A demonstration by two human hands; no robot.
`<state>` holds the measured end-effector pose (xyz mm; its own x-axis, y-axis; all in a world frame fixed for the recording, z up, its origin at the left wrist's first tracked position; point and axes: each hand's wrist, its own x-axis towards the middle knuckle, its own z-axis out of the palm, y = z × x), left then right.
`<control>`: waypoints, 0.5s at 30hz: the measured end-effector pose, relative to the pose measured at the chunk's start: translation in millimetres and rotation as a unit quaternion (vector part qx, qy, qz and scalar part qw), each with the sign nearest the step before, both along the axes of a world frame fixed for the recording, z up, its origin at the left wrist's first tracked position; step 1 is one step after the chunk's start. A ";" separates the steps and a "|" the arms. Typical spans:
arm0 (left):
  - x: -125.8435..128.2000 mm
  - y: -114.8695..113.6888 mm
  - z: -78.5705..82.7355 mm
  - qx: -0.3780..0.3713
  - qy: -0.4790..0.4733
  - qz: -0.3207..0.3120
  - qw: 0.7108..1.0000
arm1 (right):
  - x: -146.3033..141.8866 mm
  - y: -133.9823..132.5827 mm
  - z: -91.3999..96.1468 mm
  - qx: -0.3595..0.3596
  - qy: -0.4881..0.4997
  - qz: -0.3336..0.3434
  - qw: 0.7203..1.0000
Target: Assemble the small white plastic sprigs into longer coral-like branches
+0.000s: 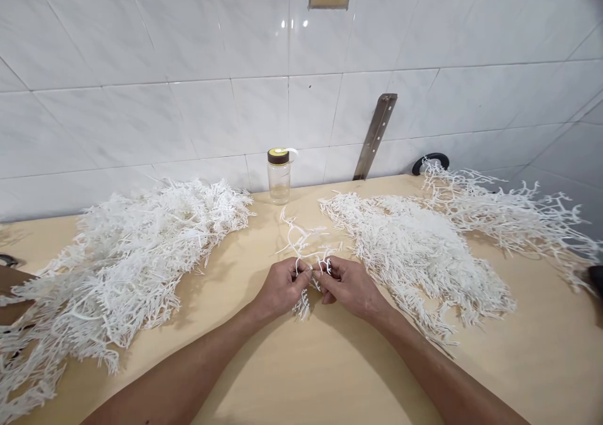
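Between my two hands is a white plastic branch (pixel 298 240) with thin, forked twigs. Its upper twigs reach away from me over the table, and a short feathery end hangs below my fingers. My left hand (pixel 283 287) pinches it from the left, thumb and forefinger together. From the other side my right hand (pixel 347 285) pinches it too, the fingertips of both hands almost touching. The exact spot where they grip is hidden by the fingers. A large heap of white branches (pixel 141 262) lies to the left, and a flatter pile (pixel 419 249) lies to the right.
A clear bottle (pixel 279 183) with a dark and yellow lid stands at the back by the tiled wall. A metal strip (pixel 375 137) leans on the tiles. More white branches (pixel 518 211) spread at the far right near a black ring (pixel 431 161). The table (pixel 301 375) is light wood.
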<state>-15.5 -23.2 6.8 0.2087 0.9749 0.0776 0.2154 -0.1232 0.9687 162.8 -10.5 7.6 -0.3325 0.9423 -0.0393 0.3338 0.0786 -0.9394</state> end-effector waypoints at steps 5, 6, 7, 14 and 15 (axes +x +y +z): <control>-2.6 1.4 -2.4 0.004 -0.003 -0.022 1.000 | 0.7 0.0 -0.7 0.008 0.015 0.005 1.000; -3.0 1.5 -2.5 0.004 -0.006 -0.027 1.000 | 1.1 -0.1 -0.6 0.010 0.015 0.011 1.000; -3.3 1.5 -2.5 0.004 -0.009 -0.030 1.000 | 1.4 -0.1 -0.4 0.012 0.014 0.016 1.000; -2.7 0.6 0.7 -0.006 -0.018 -0.031 0.999 | 0.4 -2.1 1.1 0.059 -0.017 0.006 0.998; -2.5 0.5 1.5 -0.006 -0.015 -0.028 0.999 | 0.1 -2.5 1.1 0.069 -0.025 0.004 0.997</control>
<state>-18.0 -22.7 8.2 0.2613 0.9626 0.0724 0.1800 -0.1223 0.9760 162.8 -13.0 8.7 -0.3407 0.9373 0.0737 0.3788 0.2086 -0.9016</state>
